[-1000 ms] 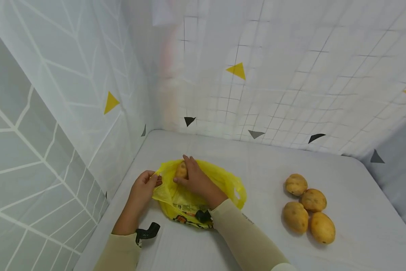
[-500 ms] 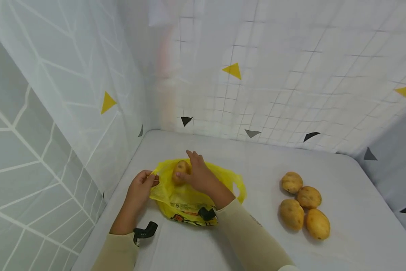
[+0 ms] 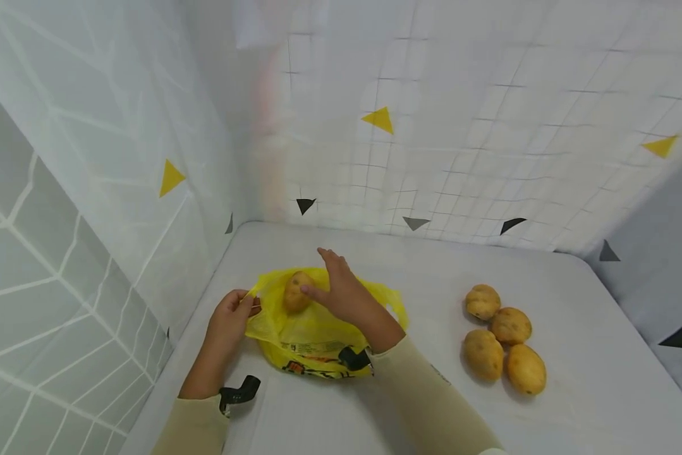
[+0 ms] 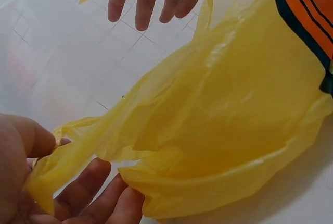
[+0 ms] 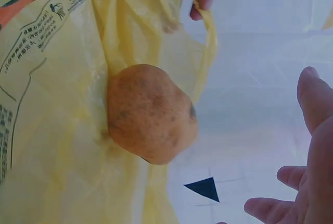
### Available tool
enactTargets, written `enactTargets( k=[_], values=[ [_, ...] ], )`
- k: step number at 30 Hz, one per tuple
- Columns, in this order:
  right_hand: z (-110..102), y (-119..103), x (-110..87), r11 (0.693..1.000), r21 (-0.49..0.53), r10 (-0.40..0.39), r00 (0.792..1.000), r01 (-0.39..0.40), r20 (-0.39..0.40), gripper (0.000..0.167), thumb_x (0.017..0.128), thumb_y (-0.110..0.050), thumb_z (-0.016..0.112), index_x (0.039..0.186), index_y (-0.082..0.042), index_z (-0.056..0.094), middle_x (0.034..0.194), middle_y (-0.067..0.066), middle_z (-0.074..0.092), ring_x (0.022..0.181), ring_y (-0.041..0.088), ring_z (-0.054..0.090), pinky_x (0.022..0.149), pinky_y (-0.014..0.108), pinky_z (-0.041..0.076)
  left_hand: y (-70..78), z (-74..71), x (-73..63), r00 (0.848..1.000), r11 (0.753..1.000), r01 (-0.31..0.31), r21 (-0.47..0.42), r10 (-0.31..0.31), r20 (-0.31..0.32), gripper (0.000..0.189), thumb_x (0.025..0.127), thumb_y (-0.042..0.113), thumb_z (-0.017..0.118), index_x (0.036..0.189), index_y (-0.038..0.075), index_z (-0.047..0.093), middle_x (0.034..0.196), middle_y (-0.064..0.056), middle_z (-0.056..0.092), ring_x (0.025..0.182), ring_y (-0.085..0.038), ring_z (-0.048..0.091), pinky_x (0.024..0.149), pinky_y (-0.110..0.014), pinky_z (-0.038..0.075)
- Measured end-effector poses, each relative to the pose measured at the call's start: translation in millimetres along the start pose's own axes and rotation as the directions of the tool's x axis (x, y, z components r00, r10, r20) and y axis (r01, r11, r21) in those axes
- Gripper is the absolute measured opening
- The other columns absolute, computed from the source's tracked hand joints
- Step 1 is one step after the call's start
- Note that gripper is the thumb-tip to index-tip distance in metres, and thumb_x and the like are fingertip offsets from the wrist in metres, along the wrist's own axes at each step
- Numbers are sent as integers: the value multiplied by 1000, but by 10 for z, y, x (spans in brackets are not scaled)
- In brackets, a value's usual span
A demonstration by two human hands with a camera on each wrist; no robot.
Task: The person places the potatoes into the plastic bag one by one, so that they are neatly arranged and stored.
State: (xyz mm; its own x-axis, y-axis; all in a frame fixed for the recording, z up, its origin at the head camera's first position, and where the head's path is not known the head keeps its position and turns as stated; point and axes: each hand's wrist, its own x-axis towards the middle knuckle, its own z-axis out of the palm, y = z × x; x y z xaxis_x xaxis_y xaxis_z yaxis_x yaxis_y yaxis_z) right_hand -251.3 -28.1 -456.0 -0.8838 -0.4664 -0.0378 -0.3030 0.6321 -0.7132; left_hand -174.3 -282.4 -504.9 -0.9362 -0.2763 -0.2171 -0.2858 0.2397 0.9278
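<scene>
A yellow plastic bag (image 3: 318,328) with dark and orange print lies spread on the table. My left hand (image 3: 232,316) pinches its left edge between thumb and fingers; in the left wrist view the thin film runs between the left fingers (image 4: 88,182). One potato (image 3: 298,292) sits in the bag's mouth, and in the right wrist view this potato (image 5: 151,114) rests against the yellow film. Just right of it and above the bag is my right hand (image 3: 346,291), fingers extended and spread from the thumb, holding nothing. A gap shows between hand and potato in the right wrist view.
Several potatoes (image 3: 502,335) lie grouped on the right of the white table (image 3: 432,392). Patterned white sheeting (image 3: 341,177) stands behind the table and at its left. Black camera mounts (image 3: 241,390) are on both wrists.
My right hand has let go of the potato and drawn back to the right with its fingers opening. The potato stays in the bag, now more exposed. My left hand keeps its hold.
</scene>
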Motion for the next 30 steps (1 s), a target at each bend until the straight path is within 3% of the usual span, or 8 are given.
enactTargets(
  k=[7, 22, 30],
  values=[
    [-79, -42, -4, 999, 11, -29, 999, 30, -29, 99, 91, -80, 55, 168, -37, 10, 176, -4, 10, 164, 28, 4, 126, 61, 22, -14, -99, -5, 1000, 1000, 7, 11, -7, -3, 38, 111, 42, 46, 132, 11, 58, 137, -11, 64, 130, -28, 63, 119, -50, 42],
    [-279, -56, -133, 996, 92, -7, 995, 17, -103, 90, 96, -67, 62, 166, -40, 14, 175, -4, 16, 163, 26, 8, 125, 64, 22, -35, -199, -40, 1000, 999, 19, 33, -19, 3, 41, 112, 41, 44, 135, 9, 55, 139, -14, 63, 132, -30, 62, 119, -50, 42],
    [-507, 62, -217, 997, 80, 11, 983, 4, -185, 96, 91, -78, 57, 167, -39, 14, 175, 0, 15, 162, 31, 13, 124, 66, 23, -54, -215, -22, 1000, 1000, 13, 13, -13, 6, 41, 112, 41, 44, 135, 8, 55, 138, -14, 63, 132, -30, 62, 118, -48, 43]
  ],
)
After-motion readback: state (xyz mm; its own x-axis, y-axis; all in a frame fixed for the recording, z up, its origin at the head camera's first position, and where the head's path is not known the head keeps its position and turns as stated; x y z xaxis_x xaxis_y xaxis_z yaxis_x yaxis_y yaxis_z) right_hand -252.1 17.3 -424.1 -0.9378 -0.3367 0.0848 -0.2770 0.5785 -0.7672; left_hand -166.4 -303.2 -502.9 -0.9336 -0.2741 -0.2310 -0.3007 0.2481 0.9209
